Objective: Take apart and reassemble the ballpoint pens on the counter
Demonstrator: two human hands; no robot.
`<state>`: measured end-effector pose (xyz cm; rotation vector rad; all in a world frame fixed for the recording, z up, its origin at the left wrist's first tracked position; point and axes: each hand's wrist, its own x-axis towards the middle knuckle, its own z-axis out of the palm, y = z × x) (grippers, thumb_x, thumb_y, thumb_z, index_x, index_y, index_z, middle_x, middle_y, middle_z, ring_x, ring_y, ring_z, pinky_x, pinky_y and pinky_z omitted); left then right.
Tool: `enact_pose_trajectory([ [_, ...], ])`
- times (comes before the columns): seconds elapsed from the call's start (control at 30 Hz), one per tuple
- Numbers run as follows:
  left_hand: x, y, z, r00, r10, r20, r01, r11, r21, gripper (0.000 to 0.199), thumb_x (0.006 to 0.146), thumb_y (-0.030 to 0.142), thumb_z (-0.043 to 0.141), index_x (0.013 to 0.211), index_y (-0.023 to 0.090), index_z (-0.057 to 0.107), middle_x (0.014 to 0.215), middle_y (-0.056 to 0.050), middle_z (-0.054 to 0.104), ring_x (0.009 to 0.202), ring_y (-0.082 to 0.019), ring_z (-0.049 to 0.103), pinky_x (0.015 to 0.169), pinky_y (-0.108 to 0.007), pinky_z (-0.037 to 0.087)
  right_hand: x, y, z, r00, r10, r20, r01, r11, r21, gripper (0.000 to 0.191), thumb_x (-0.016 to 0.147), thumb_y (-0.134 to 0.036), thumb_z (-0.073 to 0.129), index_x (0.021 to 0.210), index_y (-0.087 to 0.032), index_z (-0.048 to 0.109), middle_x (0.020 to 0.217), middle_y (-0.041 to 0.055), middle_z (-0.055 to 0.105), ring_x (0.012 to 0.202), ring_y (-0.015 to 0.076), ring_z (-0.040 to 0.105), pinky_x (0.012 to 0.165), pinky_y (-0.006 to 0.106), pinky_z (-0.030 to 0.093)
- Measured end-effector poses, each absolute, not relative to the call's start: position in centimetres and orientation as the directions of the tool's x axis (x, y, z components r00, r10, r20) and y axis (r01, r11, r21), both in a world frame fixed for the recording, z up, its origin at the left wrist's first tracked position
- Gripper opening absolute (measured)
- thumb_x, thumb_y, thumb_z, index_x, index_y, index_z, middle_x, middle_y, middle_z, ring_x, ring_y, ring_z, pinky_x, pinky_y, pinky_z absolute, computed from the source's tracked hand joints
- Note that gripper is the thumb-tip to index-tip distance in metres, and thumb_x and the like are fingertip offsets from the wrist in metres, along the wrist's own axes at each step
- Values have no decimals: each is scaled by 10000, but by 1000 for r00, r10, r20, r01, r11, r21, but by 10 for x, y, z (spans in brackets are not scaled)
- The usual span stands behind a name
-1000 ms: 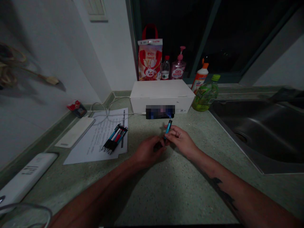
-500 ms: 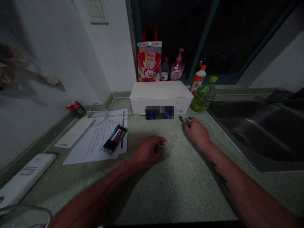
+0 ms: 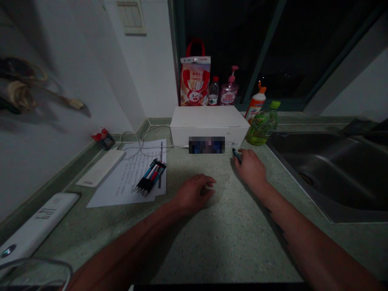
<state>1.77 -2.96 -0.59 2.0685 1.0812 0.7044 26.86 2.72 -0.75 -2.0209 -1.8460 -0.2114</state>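
Note:
My right hand (image 3: 251, 167) is on the counter just in front of the white box's right end, fingers closed on a dark pen (image 3: 236, 154) with a blue part. The pen's end sticks out past the fingers, and the rest is hidden by the hand. My left hand (image 3: 195, 193) hovers over or rests on the middle of the counter, fingers curved and apart from the thumb, with nothing between them. To its left, several pens (image 3: 150, 177), black with blue and red parts, lie bunched side by side on printed paper sheets (image 3: 126, 186).
A white box (image 3: 209, 117) stands at the back, a blurred-out device (image 3: 206, 145) with a cable against its front. A green bottle (image 3: 263, 125) is beside it. The steel sink (image 3: 336, 169) lies right. A white flat block (image 3: 101, 167) and a power strip (image 3: 39, 222) lie left.
The view has shifted slightly, moving everything a little to the right in the picture. More of the pen shows at my right hand, and it has turned slightly. My left hand keeps its pose.

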Motion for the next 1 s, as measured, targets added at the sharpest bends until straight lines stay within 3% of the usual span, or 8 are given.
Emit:
enact_pose_trajectory([
  [0.13, 18, -29, -8, 508, 840, 192, 465, -455, 759, 256, 903, 173, 685, 1158, 185, 696, 1062, -76, 720, 875, -197, 673, 863, -375, 550, 247, 27, -14, -244, 838, 488, 940, 329, -94, 328, 1018, -281, 474, 1196, -119, 697, 1143, 184, 722, 1069, 326, 663, 952, 445, 525],
  [0.27, 18, -29, -7, 486, 849, 207, 480, -457, 749, 237, 909, 175, 682, 1144, 191, 707, 1061, -72, 720, 861, -192, 679, 856, -368, 557, 226, 32, -20, -502, 710, 493, 816, 578, -1, 401, 1045, -306, 489, 1370, -120, 632, 1466, 184, 616, 1396, 336, 523, 1174, 507, 407],
  [0.37, 18, -29, -4, 482, 848, 222, 474, -465, 747, 235, 907, 166, 682, 1139, 191, 713, 1059, -74, 727, 856, -194, 682, 862, -376, 562, 219, 41, -22, -534, 698, 477, 805, 592, 35, 499, 1062, -361, 480, 1488, -107, 541, 1612, 188, 478, 1546, 339, 348, 1255, 551, 293],
  [0.47, 17, -27, -3, 486, 840, 241, 465, -482, 743, 222, 911, 165, 681, 1129, 179, 717, 1065, -80, 732, 850, -194, 685, 875, -386, 564, 219, 48, -24, -523, 722, 454, 821, 570, 40, 564, 1069, -395, 462, 1537, -81, 482, 1649, 198, 421, 1580, 340, 282, 1277, 563, 243],
  [0.8, 13, -25, -4, 469, 840, 275, 497, -508, 704, 202, 931, 174, 667, 1129, 178, 707, 1084, -82, 731, 886, -194, 689, 878, -358, 557, 221, 50, -28, -487, 762, 427, 844, 536, 7, 590, 1060, -422, 458, 1570, -124, 448, 1660, 182, 412, 1576, 344, 293, 1262, 581, 252],
  [0.9, 6, -19, 10, 366, 895, 253, 653, -441, 616, 209, 949, 160, 628, 1142, 180, 706, 1046, -80, 728, 911, -208, 690, 878, -350, 546, 220, 48, -25, -488, 750, 446, 838, 545, 1, 558, 1058, -397, 462, 1536, -110, 493, 1617, 186, 475, 1548, 350, 349, 1263, 580, 257],
  [1.0, -12, -11, 28, 174, 955, 242, 881, -260, 395, 186, 965, 195, 603, 1118, 173, 707, 1081, -105, 724, 1022, -263, 679, 906, -375, 529, 220, 42, -23, -488, 732, 475, 826, 563, -19, 497, 1054, -348, 459, 1488, -125, 553, 1558, 173, 551, 1519, 343, 400, 1259, 579, 278],
])
